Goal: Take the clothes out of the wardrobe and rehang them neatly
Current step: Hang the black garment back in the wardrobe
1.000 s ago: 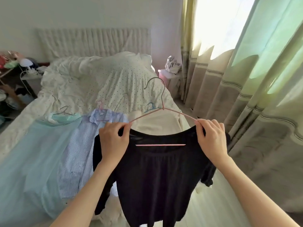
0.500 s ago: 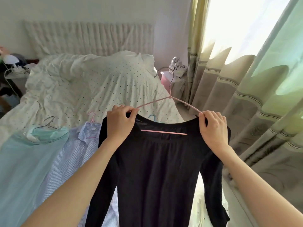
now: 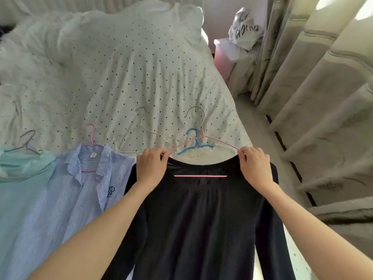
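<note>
Holding the black top (image 3: 201,219) up by its shoulders over the foot of the bed (image 3: 141,77), I pinched one shoulder in my left hand (image 3: 151,168) and the other in my right hand (image 3: 255,168), fingers curled tight on the fabric. Its pink hanger (image 3: 220,140) sat inside the neckline, hook pointing away from me. On the dotted bedcover to my left lay a striped shirt (image 3: 80,188) and a mint garment (image 3: 20,178), each on a hanger, with a blue hanger (image 3: 194,146) and a white hanger (image 3: 141,134) just beyond my knuckles.
</note>
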Motion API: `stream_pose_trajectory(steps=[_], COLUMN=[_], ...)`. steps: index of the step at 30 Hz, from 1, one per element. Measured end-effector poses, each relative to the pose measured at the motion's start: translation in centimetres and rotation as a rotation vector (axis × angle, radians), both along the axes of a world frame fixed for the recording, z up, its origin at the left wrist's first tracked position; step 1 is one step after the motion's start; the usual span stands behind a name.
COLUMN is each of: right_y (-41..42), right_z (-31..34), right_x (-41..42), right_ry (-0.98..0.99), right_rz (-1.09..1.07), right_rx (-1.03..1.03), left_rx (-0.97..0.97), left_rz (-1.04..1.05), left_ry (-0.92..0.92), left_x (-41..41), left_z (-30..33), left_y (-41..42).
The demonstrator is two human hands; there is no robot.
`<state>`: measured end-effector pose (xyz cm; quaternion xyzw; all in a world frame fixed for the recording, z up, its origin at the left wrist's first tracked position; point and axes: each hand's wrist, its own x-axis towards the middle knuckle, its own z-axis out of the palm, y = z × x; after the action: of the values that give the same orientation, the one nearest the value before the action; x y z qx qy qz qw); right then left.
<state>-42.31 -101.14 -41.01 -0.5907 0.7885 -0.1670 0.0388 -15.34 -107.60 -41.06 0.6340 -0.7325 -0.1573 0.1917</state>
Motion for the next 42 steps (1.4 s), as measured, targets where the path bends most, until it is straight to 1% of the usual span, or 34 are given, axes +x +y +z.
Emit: stream_pose_trajectory(steps=[2, 8, 13, 16, 19, 21, 23, 25, 27, 30, 33, 35, 38, 42], right_y=[-2.8, -10.9, -10.4, -9.9, -9.6, -9.1, -8.4, -7.5, -6.4, -5.0, -2.5, 0.0, 4.7, 12.4], right_z=[-3.5, -10.6, -16.4, -17.6, -17.4, -16.7, -15.5, -14.0, -12.0, -8.6, -3.5, -0.2, 4.2, 8.7], right_x=[-1.0, -4.2, -4.5, -4.4, -4.6, -4.7, -4.8, -4.6, -4.0, -3.1, -1.9, -0.9, 0.8, 3.4], right_ry=[-0.003, 0.011, -0.015, -0.025, -0.03, -0.059, -0.081, -0.089, -0.089, -0.109, -0.069, -0.046, -0.055, -0.066], right_rz=[0.012, 0.06, 0.021, 0.022, 0.024, 0.013, 0.012, 0.036, 0.07, 0.128, 0.192, 0.192, 0.119, -0.043], right_rx=[0.038, 0.104, 0.254, 0.27, 0.282, 0.297, 0.354, 0.424, 0.446, 0.377, 0.279, 0.229, 0.181, 0.127], left_rx=[0.052, 0.078, 0.188, 0.236, 0.283, 0.303, 0.337, 0.356, 0.339, 0.241, 0.12, 0.058, 0.047, 0.035], left_rz=[0.005, 0.048, -0.009, -0.026, -0.067, -0.113, -0.154, -0.199, -0.255, -0.329, -0.34, -0.36, -0.456, -0.561], left_ry=[-0.031, -0.09, -0.253, -0.332, -0.329, -0.316, -0.319, -0.327, -0.333, -0.301, -0.226, -0.178, -0.138, -0.101], left_x=[-1.0, -4.5, -5.2, -5.4, -5.2, -4.8, -4.4, -3.8, -3.2, -2.8, -2.8, -2.8, -2.3, -1.8], left_z=[-3.2, -9.5, -14.6, -16.2, -16.8, -16.6, -15.8, -14.4, -12.4, -8.5, -3.2, -0.3, 2.4, 4.6], left_y=[-2.3, -9.8, -10.6, -10.3, -9.8, -9.0, -8.0, -6.7, -5.3, -4.5, -3.3, -1.3, 3.0, 8.0])
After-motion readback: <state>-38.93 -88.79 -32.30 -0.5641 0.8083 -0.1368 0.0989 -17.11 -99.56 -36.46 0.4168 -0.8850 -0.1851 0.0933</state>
